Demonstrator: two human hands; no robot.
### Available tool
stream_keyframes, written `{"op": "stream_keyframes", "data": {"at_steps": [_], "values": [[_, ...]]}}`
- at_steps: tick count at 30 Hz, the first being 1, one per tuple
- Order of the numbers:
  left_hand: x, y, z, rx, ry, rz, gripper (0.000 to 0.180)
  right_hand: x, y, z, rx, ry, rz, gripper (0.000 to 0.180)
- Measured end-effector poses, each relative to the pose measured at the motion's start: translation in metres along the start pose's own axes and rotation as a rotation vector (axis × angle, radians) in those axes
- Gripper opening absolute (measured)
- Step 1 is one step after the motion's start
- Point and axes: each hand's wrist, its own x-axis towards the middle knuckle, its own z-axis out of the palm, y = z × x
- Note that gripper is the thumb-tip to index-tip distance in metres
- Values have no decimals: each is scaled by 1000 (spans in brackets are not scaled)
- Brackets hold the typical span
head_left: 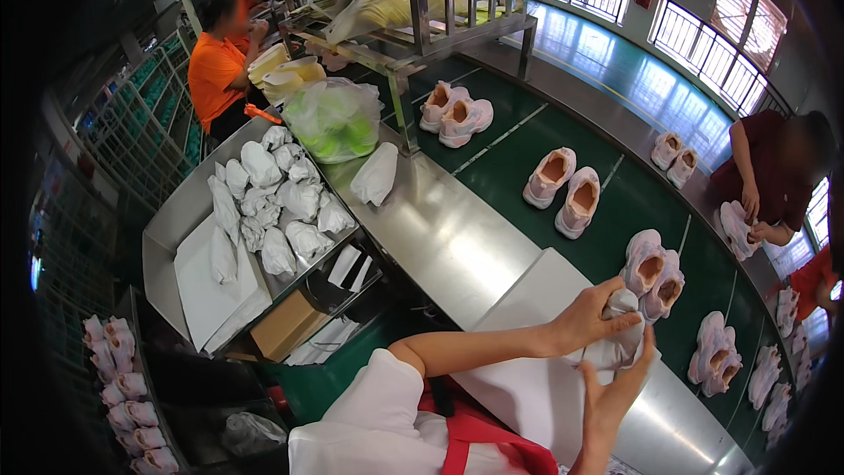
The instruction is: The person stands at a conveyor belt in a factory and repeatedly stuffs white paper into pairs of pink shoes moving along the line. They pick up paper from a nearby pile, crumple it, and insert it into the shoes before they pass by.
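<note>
Paper wad (621, 350) in grip of L hand (587, 320) & R hand (613, 394); white sheets (527, 409) below; shoe pr (655, 286) just beyond

I am working in what looks like a shoe factory: pairs of pale pink shoes (576, 222) are standing along a green conveyor belt (492, 187) beside a bare metal worktop (440, 238). Across the belt, a co-worker in dark red (778, 150) is handling a shoe (734, 227), and people in orange shirts (214, 75) are working farther up. A metal bin (169, 224) is holding heaped white paper bundles (299, 200), and more shoes are crowding together at my lower left.
</note>
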Motion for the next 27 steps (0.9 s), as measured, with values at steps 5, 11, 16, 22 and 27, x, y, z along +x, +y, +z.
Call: {"op": "stream_keyframes", "data": {"at_steps": [5,11,16,22,27], "values": [[0,-8,8,101,-70,0,33,-1,7,17,306,-262,194,84],[18,-24,18,-162,152,69,46,22,11,19,433,-439,210,75],[24,-39,5,-405,-217,-278,22,21,13,19,328,-247,184,70],[13,-38,1,-496,-45,-169,30,2,15,26,412,-406,273,72],[16,-33,-18,-589,-239,-369,36,-6,16,44,275,-338,154,68]]}}
